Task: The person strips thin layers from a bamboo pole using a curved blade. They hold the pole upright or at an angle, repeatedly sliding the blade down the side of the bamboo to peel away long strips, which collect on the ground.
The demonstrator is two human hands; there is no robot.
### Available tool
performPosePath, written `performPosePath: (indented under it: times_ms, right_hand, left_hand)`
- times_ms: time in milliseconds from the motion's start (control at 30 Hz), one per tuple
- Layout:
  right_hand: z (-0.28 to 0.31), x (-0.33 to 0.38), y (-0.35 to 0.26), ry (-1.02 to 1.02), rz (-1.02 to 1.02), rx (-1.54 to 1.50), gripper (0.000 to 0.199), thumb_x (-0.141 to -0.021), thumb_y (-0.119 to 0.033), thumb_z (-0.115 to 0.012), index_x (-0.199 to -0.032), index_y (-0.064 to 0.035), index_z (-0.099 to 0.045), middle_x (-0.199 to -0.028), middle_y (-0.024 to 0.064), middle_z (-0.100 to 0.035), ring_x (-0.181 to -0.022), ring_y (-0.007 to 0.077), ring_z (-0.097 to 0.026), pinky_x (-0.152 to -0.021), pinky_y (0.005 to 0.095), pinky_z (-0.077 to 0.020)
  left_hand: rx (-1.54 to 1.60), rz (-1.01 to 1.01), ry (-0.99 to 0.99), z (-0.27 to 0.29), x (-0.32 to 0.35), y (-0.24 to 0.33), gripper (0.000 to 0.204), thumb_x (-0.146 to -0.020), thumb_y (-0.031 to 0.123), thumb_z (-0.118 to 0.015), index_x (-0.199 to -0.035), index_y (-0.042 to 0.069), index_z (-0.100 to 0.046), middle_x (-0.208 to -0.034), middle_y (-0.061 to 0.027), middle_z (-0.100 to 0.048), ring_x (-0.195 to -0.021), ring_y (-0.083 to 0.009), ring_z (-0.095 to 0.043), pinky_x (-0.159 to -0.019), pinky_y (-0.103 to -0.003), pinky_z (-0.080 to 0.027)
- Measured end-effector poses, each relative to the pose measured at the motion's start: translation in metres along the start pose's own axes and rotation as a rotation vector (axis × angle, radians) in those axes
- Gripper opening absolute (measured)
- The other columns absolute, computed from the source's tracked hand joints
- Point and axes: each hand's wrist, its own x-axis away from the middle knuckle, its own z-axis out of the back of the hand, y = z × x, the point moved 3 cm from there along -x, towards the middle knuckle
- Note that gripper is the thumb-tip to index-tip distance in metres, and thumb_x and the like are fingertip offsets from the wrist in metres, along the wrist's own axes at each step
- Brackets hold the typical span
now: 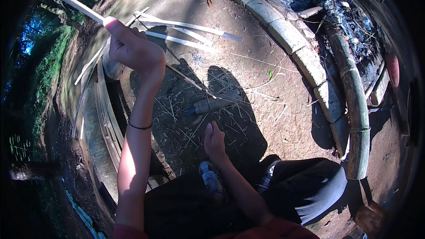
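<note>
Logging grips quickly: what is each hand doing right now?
Left hand: raised, closed on a thin bamboo strip.
Right hand: low near the ground, fingers curled; what it holds cannot be told.

open dirt ground (248, 62) past the shavings, loose bamboo strips (186, 33) lying across the far side, stone curb (283, 31) and thick bamboo pole (354, 102) blocking right, slat pile (106, 115) crowding left

- One head-worn fisheye view looks steeply down from above the person's lap.
- It faces bare, straw-littered dirt ground (248, 66), close enough that both forearms fill the lower middle.
</note>
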Motion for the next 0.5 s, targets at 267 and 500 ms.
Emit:
performPosePath:
  times_ms: [267,500]
  right_hand:
    - [0.002,-0.007,-0.024,-0.086,-0.123,-0.150,0.034,-0.102,-0.023,-0.041,-0.078,0.0000,-0.044,-0.052,0.0088,-0.040,-0.042,0.0180,-0.041,-0.045,0.0389,-0.0295]
    - [0.005,-0.008,-0.054,-0.154,-0.154,-0.210,0.031,-0.102,-0.021,-0.042,-0.079,-0.0001,-0.044,-0.051,0.0070,-0.039,-0.041,0.0134,-0.039,-0.044,0.0361,-0.0281]
  left_hand:
    - [-0.043,-0.063,0.041,0.009,-0.010,-0.010,0.059,-0.100,0.048,-0.044,-0.057,0.011,-0.029,-0.052,0.0054,-0.027,-0.045,-0.0042,-0.024,-0.043,-0.025,-0.018]
    - [-0.004,-0.023,0.005,0.012,-0.012,0.001,0.053,-0.095,0.051,-0.054,-0.065,0.013,-0.033,-0.059,0.0053,-0.028,-0.051,-0.0066,-0.027,-0.046,-0.025,-0.025]
